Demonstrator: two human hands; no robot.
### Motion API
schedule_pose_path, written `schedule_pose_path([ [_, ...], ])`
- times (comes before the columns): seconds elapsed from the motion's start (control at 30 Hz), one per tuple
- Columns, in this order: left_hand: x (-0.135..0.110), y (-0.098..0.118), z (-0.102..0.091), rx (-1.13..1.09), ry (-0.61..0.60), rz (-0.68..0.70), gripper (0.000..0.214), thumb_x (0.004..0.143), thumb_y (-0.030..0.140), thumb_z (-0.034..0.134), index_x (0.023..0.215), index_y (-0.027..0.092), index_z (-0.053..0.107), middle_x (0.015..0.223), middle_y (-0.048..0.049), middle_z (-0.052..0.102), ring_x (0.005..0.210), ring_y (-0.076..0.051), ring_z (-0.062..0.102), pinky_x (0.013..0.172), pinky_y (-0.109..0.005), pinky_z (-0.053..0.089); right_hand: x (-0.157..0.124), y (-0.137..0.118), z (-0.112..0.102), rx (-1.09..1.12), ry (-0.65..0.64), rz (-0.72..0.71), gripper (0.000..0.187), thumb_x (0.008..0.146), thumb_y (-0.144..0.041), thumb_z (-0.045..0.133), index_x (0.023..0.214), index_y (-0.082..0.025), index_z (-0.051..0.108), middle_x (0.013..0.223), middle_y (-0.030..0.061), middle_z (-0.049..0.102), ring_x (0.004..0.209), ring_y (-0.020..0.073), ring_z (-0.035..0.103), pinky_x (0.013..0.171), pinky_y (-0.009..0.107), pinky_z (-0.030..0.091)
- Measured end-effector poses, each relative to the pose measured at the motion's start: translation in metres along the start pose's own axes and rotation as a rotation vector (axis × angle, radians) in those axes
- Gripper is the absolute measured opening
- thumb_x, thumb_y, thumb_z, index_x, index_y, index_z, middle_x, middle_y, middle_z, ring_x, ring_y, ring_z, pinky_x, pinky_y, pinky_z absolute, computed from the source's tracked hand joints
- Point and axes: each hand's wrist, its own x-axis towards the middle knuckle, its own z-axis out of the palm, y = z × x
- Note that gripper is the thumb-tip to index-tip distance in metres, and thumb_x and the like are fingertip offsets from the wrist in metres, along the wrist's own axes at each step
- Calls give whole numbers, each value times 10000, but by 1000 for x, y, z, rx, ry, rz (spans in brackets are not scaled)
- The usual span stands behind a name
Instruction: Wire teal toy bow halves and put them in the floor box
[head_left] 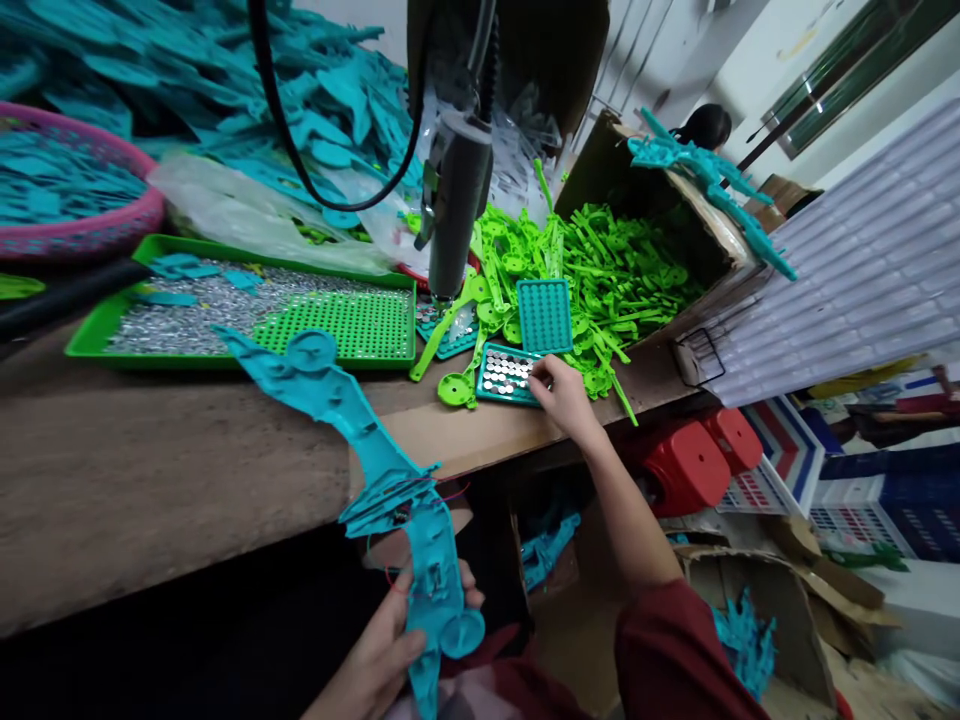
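Note:
My left hand (382, 640) grips the lower end of a long, curved teal plastic shell (375, 440). Thin red wires and small inner fittings show near the shell's middle, and its far end reaches up over the bench edge. My right hand (564, 395) is at the right side of a small teal tray (517, 402) with rows of round silver discs, like button cells (504, 372). Its thumb and fingertips are pinched together over the discs; what they hold, if anything, cannot be made out. Another teal pocketed tray (545, 315) leans just behind.
A grey tool (457, 200) hangs over the bench (172, 450). At left stand a green tray of small metal parts (187, 310) and a pink basket (142, 200). Bright green parts (622, 270) spill from a cardboard box. Red stools (686, 465) stand at right; a person is beyond.

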Motion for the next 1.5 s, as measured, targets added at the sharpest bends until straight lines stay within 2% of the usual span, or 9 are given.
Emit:
schedule_pose_path([
  [0.1,5,-2,0,146,16,-10,463,676,523,852,920,174,672,783,-48,687,659,-182,637,542,-244,542,8,3,-6,-18,-58,-42,91,859,-120,529,834,-182,591,791,7,564,729,153,536,715,258,409],
  [0.3,6,25,17,133,189,123,529,658,529,861,946,173,597,811,-43,699,714,-199,665,638,-273,581,13,6,-13,-43,-212,-106,88,866,-149,592,791,-179,627,820,30,581,765,171,557,734,277,411],
  [0.57,-9,61,30,-38,111,85,552,704,466,809,1081,160,546,801,-58,711,704,-206,683,677,-297,578,9,15,-13,-68,-214,-134,60,843,-171,583,785,-180,598,785,27,574,735,177,543,705,293,413],
  [0.77,-4,53,23,10,118,152,455,780,441,689,1110,166,539,855,-59,715,740,-204,667,714,-308,557,-33,-53,-13,76,8,-129,99,889,-207,603,793,-191,583,725,2,584,630,135,530,601,257,412],
  [0.97,-3,41,21,376,148,355,371,922,414,532,1224,201,555,1165,-54,668,1057,-226,607,951,-310,463,-101,-142,9,87,-136,-451,105,969,-154,504,901,-172,583,773,38,592,704,142,565,644,252,469],
  [1.13,-9,41,25,559,129,418,409,967,393,467,1332,217,518,1314,-47,604,1199,-247,532,1040,-318,397,-111,-144,14,-138,-192,-512,187,981,-110,439,874,-149,588,773,68,564,705,177,545,637,281,478],
  [1.23,-10,40,26,516,110,392,430,967,399,469,1346,198,499,1268,-63,627,1137,-248,571,991,-323,445,-113,-141,6,-67,-258,-416,169,989,-100,418,985,-152,579,879,78,563,753,164,548,678,263,504],
  [1.37,-4,38,26,423,99,345,448,967,415,471,1351,184,477,1209,-73,653,1040,-240,617,927,-330,495,-116,-141,1,131,-126,-306,181,978,-68,444,1073,-185,544,956,72,558,837,144,570,754,247,523],
  [1.5,-3,38,26,486,111,416,437,957,398,472,1343,197,515,1356,-63,585,1256,-260,514,1083,-336,392,-115,-143,14,170,-26,-358,188,954,-67,498,1092,-179,556,969,87,571,855,159,594,762,277,552],
])
